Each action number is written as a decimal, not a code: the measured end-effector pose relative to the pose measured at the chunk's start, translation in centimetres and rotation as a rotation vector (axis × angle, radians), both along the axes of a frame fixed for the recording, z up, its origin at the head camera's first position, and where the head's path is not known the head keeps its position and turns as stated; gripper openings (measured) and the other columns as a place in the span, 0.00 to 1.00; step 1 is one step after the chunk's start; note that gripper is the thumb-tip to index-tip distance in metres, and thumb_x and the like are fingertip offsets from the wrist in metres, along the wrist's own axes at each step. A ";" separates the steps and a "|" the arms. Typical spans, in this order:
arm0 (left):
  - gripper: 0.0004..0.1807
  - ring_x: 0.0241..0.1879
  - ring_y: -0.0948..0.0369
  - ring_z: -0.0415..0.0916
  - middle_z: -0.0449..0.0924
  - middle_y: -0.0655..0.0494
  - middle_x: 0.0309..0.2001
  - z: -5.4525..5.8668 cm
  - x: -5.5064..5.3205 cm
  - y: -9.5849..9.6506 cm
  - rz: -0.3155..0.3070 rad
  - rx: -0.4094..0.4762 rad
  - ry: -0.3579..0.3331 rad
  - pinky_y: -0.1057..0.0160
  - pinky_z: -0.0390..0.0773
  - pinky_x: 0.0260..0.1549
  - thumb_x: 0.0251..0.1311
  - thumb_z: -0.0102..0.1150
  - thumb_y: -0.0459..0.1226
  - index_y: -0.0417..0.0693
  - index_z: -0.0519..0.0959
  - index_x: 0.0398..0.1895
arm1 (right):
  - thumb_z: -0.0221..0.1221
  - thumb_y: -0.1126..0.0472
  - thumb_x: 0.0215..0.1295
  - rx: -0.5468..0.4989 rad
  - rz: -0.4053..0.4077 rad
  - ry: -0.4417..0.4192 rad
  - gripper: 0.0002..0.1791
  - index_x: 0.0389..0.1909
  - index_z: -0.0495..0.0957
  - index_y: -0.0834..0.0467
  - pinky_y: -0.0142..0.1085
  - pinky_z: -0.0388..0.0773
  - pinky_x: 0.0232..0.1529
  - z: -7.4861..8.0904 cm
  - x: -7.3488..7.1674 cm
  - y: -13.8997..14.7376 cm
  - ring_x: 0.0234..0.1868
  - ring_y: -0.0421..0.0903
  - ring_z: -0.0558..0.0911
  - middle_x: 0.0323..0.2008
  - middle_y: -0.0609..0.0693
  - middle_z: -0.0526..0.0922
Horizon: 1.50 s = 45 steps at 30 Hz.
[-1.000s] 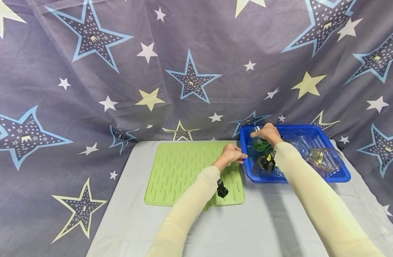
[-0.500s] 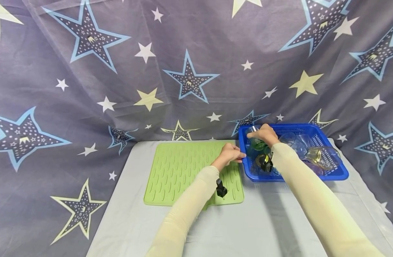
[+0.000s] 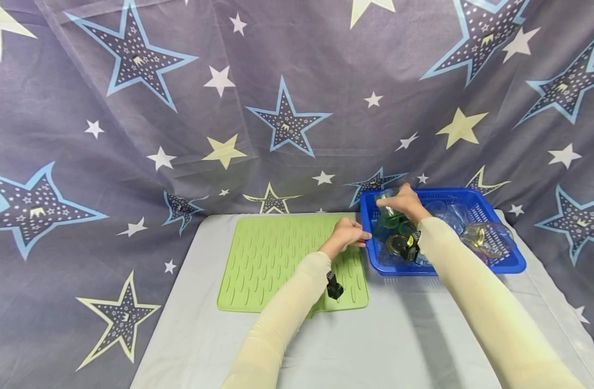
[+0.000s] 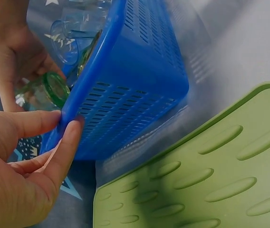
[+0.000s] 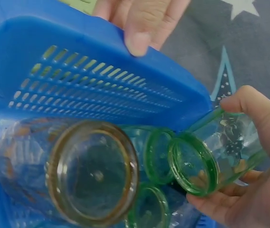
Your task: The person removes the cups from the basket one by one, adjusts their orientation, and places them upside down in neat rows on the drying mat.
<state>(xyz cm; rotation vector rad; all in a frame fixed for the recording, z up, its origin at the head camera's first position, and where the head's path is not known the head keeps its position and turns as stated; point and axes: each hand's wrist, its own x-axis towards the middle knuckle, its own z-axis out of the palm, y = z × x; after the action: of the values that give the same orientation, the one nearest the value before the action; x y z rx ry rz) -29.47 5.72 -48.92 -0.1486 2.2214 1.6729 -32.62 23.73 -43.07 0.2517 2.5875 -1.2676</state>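
At the back right, my right hand (image 3: 405, 204) grips a clear drinking glass (image 5: 206, 159) with a thick green base, over the left end of a blue plastic basket (image 3: 452, 270). In the right wrist view the thumb lies on one side of the glass and the fingers on the other, its green base facing the camera. My left hand (image 3: 346, 235) pinches the basket's left rim between thumb and fingers. Beside the held glass, an amber-tinted glass (image 5: 94, 173) lies in the basket with its base toward the camera, and more green-based glasses (image 5: 147, 209) lie close by.
A light green ridged drying mat (image 3: 277, 265) lies left of the basket on a white-covered table (image 3: 365, 346). A yellowish glass (image 3: 488, 240) rests at the basket's right side, over its rim. A star-patterned curtain (image 3: 180, 124) hangs right behind.
My right hand shifts slightly left, then back right, with the glass in its grip, and the glass tilts a little. My left hand stays at the basket's rim.
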 end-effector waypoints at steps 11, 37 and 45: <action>0.16 0.41 0.47 0.89 0.82 0.46 0.36 -0.1 0.0 -0.1 -0.001 0.020 -0.015 0.64 0.87 0.32 0.56 0.70 0.25 0.28 0.80 0.47 | 0.64 0.51 0.67 -0.065 0.054 0.099 0.54 0.78 0.39 0.71 0.61 0.65 0.71 1.5 -0.5 1.7 0.69 0.70 0.66 0.75 0.75 0.51; 0.23 0.40 0.49 0.89 0.85 0.41 0.43 -1.1 -0.5 -0.9 -0.054 0.122 -0.056 0.64 0.87 0.34 0.57 0.71 0.27 0.28 0.78 0.55 | 0.65 0.57 0.68 -0.322 0.230 0.175 0.46 0.77 0.47 0.61 0.61 0.61 0.72 5.1 3.7 1.3 0.69 0.62 0.67 0.68 0.69 0.66; 0.26 0.40 0.50 0.89 0.86 0.39 0.45 -1.3 -0.8 -1.1 -0.077 0.153 -0.059 0.64 0.87 0.36 0.58 0.70 0.27 0.26 0.76 0.59 | 0.65 0.59 0.68 -0.352 0.276 0.207 0.43 0.75 0.50 0.61 0.46 0.73 0.62 5.1 4.9 0.6 0.67 0.60 0.71 0.69 0.67 0.68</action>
<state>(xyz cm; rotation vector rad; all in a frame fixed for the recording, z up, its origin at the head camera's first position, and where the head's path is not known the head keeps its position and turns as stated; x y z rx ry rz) -30.32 4.66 -50.25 -0.0715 2.0221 1.7647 -27.72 24.31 -37.99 -0.3059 2.3882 -1.6759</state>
